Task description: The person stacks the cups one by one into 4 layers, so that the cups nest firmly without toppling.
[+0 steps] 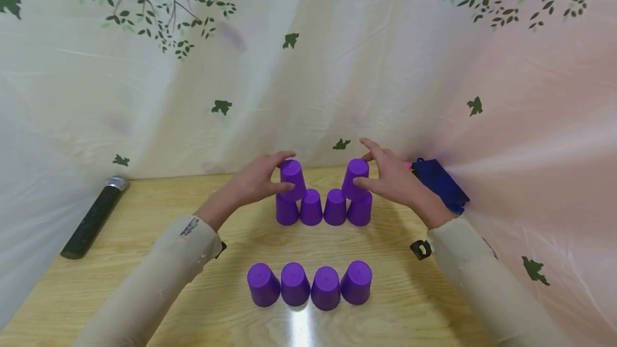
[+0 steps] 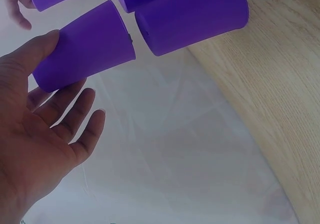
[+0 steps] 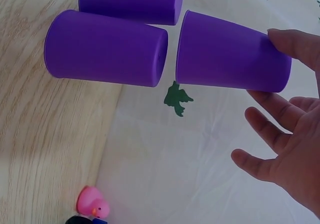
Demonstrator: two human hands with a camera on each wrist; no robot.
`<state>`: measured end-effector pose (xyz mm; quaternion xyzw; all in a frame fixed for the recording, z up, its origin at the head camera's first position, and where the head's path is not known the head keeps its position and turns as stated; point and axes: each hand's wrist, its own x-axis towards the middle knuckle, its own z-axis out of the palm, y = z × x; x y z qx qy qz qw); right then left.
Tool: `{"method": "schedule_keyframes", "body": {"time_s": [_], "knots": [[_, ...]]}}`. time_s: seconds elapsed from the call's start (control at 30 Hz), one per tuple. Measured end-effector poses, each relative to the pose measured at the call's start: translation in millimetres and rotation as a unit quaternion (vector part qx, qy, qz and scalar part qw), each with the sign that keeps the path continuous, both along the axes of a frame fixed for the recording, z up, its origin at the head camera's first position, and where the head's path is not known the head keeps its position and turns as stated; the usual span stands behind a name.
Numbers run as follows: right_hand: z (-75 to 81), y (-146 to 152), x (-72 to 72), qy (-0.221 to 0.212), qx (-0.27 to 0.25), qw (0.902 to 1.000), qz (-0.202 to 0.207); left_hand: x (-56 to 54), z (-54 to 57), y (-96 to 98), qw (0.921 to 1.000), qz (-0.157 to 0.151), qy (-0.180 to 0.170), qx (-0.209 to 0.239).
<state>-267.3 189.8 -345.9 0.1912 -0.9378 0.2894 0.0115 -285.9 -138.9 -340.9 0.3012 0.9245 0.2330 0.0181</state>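
Observation:
My left hand (image 1: pixel 257 178) pinches an upside-down purple cup (image 1: pixel 292 180) between thumb and fingers, just over the left end of a back row of purple cups (image 1: pixel 310 208). On the other side, my right hand (image 1: pixel 391 178) grips a second purple cup (image 1: pixel 355 179) over the row's right end. Both held cups tilt slightly. The left wrist view shows a small gap between the left cup (image 2: pixel 85 48) and the cup beneath it (image 2: pixel 195 16). A narrow gap also separates the right cup (image 3: pixel 230 53) from the one below (image 3: pixel 105 48) in the right wrist view.
Several more upside-down purple cups (image 1: pixel 325 288) form a front row nearer me. A black microphone-like object (image 1: pixel 93 221) lies at the left. At the right are a dark blue item (image 1: pixel 441 183) and a pink rubber duck (image 3: pixel 91 202). A leaf-patterned sheet (image 1: pixel 308 84) hangs behind the table.

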Motion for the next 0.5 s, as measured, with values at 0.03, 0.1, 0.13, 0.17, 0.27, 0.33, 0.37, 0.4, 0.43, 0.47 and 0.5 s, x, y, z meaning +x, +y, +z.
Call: {"method": "schedule_keyframes", "body": {"time_s": [0.03, 0.1, 0.13, 0.17, 0.27, 0.33, 0.37, 0.4, 0.43, 0.47, 0.5], "knots": [[0.4, -0.3, -0.1, -0.001, 0.001, 1.0, 0.001, -0.4, 0.2, 0.8, 1.0, -0.001, 0.001, -0.003], [0.8, -1.3, -0.3, -0.004, 0.0, 1.0, 0.001, -1.0, 0.3, 2.2, 1.0, 0.0, 0.001, -0.007], [0.8, -1.8, -0.4, -0.005, 0.0, 1.0, 0.002, -0.9, 0.3, 2.8, 1.0, 0.0, 0.0, -0.01], [0.9, -2.4, -0.4, -0.005, 0.0, 1.0, 0.002, -0.7, 0.0, 3.3, 0.9999, 0.001, 0.0, -0.012], [0.3, -4.8, -0.8, -0.004, 0.004, 1.0, 0.001, 0.4, -0.7, 4.0, 0.9998, 0.003, -0.003, -0.018], [0.2, -6.3, -0.5, -0.003, 0.009, 1.0, 0.001, 0.9, -1.3, 4.6, 0.9998, 0.002, -0.001, -0.02], [0.2, -6.9, -0.4, -0.003, 0.012, 0.9999, 0.0, 0.9, -1.7, 4.9, 0.9998, 0.001, 0.001, -0.02], [0.4, -7.4, -0.1, -0.003, 0.013, 0.9999, 0.001, 0.9, -1.9, 5.3, 0.9998, 0.0, 0.002, -0.021], [0.6, -7.9, 0.2, -0.002, 0.014, 0.9999, 0.002, 0.8, -2.1, 5.9, 0.9998, 0.0, 0.004, -0.02], [1.0, -8.2, 0.4, -0.003, 0.015, 0.9999, 0.002, 0.6, -2.2, 6.4, 0.9998, -0.001, 0.006, -0.02], [1.4, -8.5, 0.8, -0.004, 0.015, 0.9999, 0.002, 0.4, -2.2, 6.8, 0.9998, -0.001, 0.007, -0.02]]}}
